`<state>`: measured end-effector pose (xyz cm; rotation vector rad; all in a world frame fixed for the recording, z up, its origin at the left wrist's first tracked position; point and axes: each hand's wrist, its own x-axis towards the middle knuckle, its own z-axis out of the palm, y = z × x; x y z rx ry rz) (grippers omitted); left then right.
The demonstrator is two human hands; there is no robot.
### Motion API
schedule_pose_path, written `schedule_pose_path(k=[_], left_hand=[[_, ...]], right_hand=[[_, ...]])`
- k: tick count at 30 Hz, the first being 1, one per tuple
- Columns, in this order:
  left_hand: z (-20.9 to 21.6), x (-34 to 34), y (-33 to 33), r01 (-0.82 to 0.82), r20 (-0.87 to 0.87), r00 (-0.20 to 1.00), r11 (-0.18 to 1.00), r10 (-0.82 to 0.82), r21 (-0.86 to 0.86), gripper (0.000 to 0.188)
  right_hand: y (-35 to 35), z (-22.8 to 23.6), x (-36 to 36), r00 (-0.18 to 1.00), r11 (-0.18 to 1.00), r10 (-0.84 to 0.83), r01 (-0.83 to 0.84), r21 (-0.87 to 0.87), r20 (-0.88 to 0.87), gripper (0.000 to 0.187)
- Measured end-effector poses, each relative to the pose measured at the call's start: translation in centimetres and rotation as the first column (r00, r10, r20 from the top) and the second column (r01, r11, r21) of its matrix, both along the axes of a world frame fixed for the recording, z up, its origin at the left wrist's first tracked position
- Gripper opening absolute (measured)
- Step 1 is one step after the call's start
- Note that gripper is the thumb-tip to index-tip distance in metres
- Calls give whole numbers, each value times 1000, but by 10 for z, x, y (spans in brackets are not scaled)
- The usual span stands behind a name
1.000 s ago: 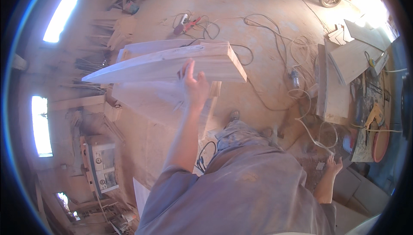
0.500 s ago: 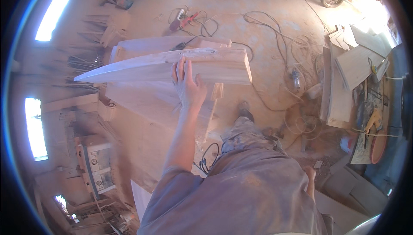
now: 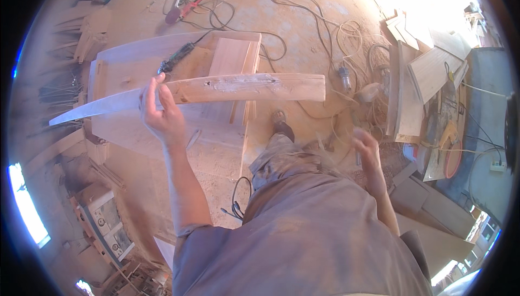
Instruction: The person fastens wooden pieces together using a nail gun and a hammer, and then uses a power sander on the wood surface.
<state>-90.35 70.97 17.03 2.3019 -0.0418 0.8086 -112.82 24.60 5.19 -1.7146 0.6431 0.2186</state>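
Observation:
My left hand (image 3: 162,113) is closed round the middle of a long, curved wooden board (image 3: 254,86), holding it up above the worktable. The board tapers to a pale point on the left and ends square on the right; its upturned edge has a rough, whitish patch. Beyond it, a slim dark-green corded power tool (image 3: 179,57) lies on the wood-covered worktable (image 3: 216,155). My right hand (image 3: 368,150) is raised at the right of my body, apart from the board; motion smears its fingers.
A red corded power tool (image 3: 190,7) and tangled cables (image 3: 309,3) lie on the dusty floor. Wooden panels (image 3: 433,71) lean at the right, beside a yellow-handled tool (image 3: 448,133). Scrap wood (image 3: 89,41) is stacked at the left. A clear-bodied device (image 3: 344,76) sits among the cables.
The board has moved left relative to my body and turned so its edge faces up. My left hand has shifted left with it. My right hand has risen into clearer view.

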Motion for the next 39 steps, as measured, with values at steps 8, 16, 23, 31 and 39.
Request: schedule_pose_path(k=[8, 16, 23, 31, 39], left_hand=[[6, 52, 28, -135, -455, 882, 991, 124, 10, 43], [-9, 73, 47, -174, -501, 866, 948, 18, -266, 56], [0, 71, 41, -257, -543, 808, 966, 227, 22, 52], [-11, 68, 61, -261, -505, 825, 964, 253, 57, 39], [-3, 71, 48, -268, -536, 804, 961, 258, 59, 40]], right_hand=[[75, 109, 128, 879, 923, 205, -320, 212, 431, 63], [65, 91, 154, 821, 891, 289, -419, 177, 492, 63], [50, 90, 158, 696, 835, 496, -546, -65, 519, 70], [30, 67, 161, 776, 732, 412, -594, 334, 479, 57], [42, 85, 206, 811, 796, 337, -517, 315, 478, 14]])
